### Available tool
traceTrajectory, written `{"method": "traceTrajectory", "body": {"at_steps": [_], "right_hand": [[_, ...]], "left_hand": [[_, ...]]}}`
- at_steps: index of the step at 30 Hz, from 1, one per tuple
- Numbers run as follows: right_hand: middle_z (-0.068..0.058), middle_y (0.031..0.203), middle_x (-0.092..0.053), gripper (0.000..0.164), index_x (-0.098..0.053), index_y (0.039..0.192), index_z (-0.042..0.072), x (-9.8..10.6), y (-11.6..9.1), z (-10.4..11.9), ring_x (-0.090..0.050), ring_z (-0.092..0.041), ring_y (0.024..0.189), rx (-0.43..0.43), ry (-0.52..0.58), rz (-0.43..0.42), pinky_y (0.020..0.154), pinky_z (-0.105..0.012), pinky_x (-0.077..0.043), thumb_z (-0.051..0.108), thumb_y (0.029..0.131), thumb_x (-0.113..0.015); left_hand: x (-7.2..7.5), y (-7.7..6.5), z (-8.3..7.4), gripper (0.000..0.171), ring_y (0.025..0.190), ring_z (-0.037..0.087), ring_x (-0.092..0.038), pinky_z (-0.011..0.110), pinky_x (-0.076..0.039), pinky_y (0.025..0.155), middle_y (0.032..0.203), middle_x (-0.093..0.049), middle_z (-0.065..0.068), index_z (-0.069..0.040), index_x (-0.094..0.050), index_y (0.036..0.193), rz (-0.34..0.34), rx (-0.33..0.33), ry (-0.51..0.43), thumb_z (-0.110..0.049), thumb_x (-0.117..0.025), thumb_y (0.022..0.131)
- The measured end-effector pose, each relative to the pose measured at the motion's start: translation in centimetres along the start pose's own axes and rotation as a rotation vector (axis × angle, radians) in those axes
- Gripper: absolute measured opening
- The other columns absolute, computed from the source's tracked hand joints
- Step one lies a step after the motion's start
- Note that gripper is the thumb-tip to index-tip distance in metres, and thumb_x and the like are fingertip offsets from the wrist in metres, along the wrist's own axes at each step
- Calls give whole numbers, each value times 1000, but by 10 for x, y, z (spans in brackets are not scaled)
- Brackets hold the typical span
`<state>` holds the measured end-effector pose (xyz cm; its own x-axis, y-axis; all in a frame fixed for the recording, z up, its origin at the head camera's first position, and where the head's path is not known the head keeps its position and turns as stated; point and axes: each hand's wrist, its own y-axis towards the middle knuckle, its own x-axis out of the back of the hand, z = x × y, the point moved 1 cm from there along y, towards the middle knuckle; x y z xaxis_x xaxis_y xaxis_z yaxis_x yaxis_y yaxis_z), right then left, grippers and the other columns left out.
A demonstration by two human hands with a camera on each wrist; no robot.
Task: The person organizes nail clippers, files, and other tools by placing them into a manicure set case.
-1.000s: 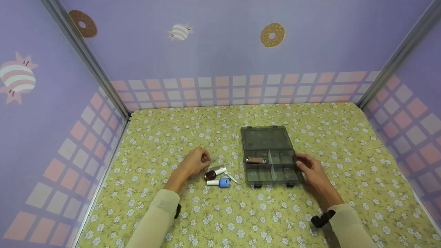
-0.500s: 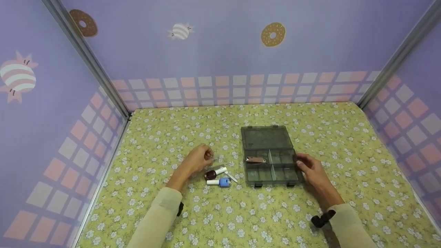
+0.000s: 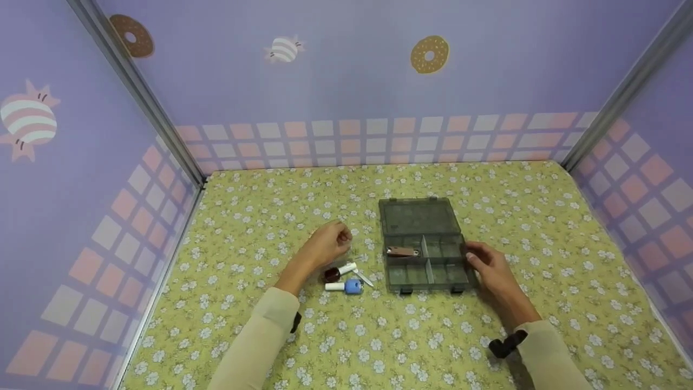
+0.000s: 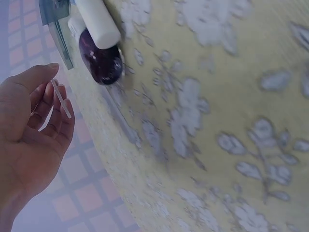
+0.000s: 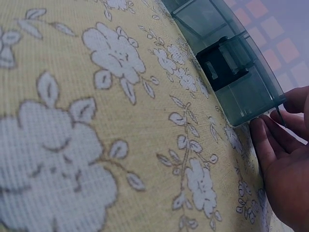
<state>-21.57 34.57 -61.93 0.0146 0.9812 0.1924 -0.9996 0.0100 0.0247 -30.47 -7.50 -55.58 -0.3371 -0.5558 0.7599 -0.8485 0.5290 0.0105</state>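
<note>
My left hand [image 3: 327,244] pinches a thin whitish translucent strip [image 4: 62,99] between thumb and fingers, above the cloth and left of the box. Under and beside that hand lies a dark red nail polish bottle [image 3: 332,274] with a white cap. A blue nail polish bottle [image 3: 353,286] rests just nearer to me. Beside them is a slim white pointed tool [image 3: 363,278]. My right hand [image 3: 490,268] holds the right wall of a grey see-through compartment box [image 3: 410,286], its lid laid back. A brownish nail clipper [image 3: 402,252] lies in its back left compartment.
A yellow flowered cloth [image 3: 270,200] covers the table. Purple patterned walls [image 3: 346,92] stand at the back and both sides, with grey metal posts [image 3: 612,86] in the corners. Dark wrist-worn devices [image 3: 507,343] sit at both cuffs.
My left hand has moved right and a little away from me, toward the box, past the bottles. The right hand and the box stay where they were.
</note>
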Motion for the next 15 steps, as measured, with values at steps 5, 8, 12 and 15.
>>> {"method": "traceTrajectory", "body": {"at_steps": [5,8,12,15], "right_hand": [[-31,141,-57,40,-54,146,-10,0,0,2,-63,-23,120,-2,1,0,93,-21,-55,8,111,-57],[-30,142,-57,40,-53,147,-10,0,-2,3,-61,-27,123,-6,-8,5,94,-20,-54,9,111,-56],[-29,143,-57,41,-53,148,-9,-1,-3,4,-60,-29,126,-14,-13,7,95,-20,-53,11,111,-56],[-30,143,-56,42,-53,147,-9,-1,-3,5,-60,-28,126,-13,-14,1,95,-20,-53,12,111,-56]], "left_hand": [[-5,11,-14,13,100,24,-66,38,-58,88,109,-64,9,2,-71,113,13,-42,-16,-6,-69,103],[-10,17,-24,15,99,23,-66,38,-58,87,110,-64,9,2,-71,115,26,-58,-20,-7,-69,103],[-18,26,-39,13,100,21,-65,35,-57,88,111,-64,8,-3,-71,113,38,-73,-2,-11,-70,104],[-25,33,-50,12,101,20,-65,32,-57,89,111,-65,7,-5,-71,112,44,-89,4,-12,-72,103]]}}
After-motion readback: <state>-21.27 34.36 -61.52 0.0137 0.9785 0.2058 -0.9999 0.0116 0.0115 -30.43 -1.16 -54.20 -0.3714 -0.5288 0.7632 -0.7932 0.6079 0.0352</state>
